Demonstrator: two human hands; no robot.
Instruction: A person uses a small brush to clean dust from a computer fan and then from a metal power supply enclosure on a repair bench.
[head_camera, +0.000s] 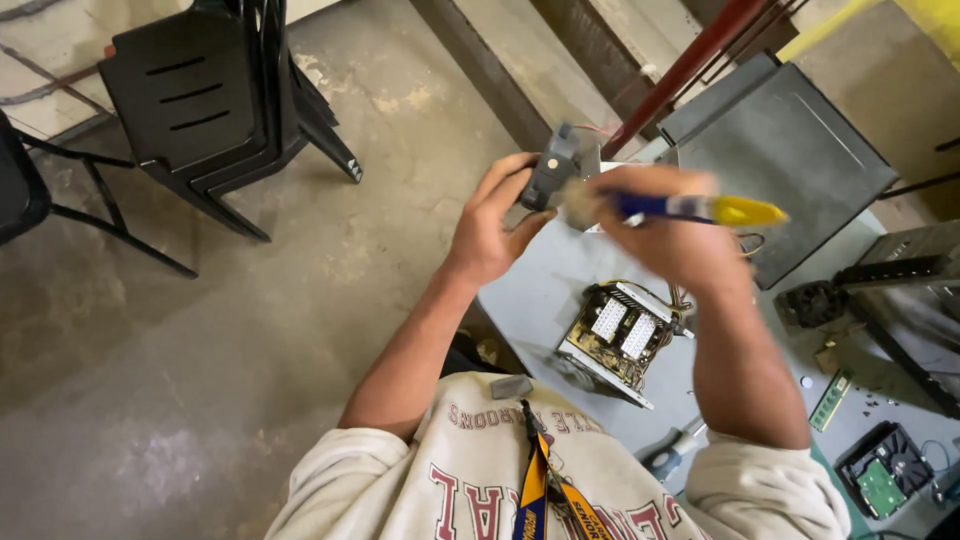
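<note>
Above a grey table (540, 290) at frame centre, we clamp both hands: left hand (490, 225) on 1 small, light, rigid grey part (553, 175), gripped by its edges, right hand (670, 235) on a slim brush (690, 208).

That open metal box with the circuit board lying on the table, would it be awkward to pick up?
The open metal box is probably stiff and fairly heavy for its size, given its sheet-metal shell and packed parts. Its exposed board and loose wires look fragile and might snag. Being flat-sided, it likely slides rather than rolls on the grey table.
</note>
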